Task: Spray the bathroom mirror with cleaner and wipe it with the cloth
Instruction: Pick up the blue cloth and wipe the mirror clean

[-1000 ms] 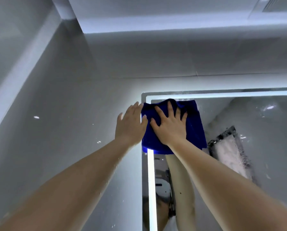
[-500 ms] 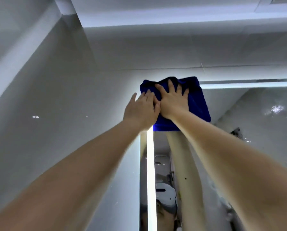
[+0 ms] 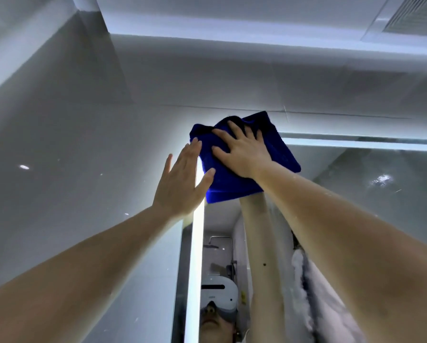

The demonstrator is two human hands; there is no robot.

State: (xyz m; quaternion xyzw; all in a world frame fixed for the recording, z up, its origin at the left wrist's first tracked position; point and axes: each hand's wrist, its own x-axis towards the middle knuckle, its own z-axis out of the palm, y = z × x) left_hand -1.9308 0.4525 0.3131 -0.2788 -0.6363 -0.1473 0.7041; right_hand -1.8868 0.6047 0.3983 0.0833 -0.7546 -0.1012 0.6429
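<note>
A dark blue cloth point(image 3: 279, 154) lies flat against the top left corner of the mirror point(image 3: 380, 194), its upper edge reaching above the lit frame. My right hand point(image 3: 242, 154) presses on the cloth with spread, straight fingers. My left hand point(image 3: 182, 179) lies flat on the wall at the mirror's left edge, fingers straight, its thumb and fingertips touching the cloth's left side. White streaks of cleaner point(image 3: 304, 276) run down the glass below my right arm. No spray bottle is in view.
Glowing light strips run along the mirror's left edge point(image 3: 195, 268) and top edge point(image 3: 356, 144). Grey glossy wall tiles point(image 3: 71, 144) fill the left. A ceiling vent point(image 3: 415, 16) sits top right. The mirror reflects a person wearing a headset point(image 3: 220, 295).
Both hands and the cloth rose from just inside the mirror's corner to its very top. My left hand then slid off the cloth's edge, leftward onto the wall.
</note>
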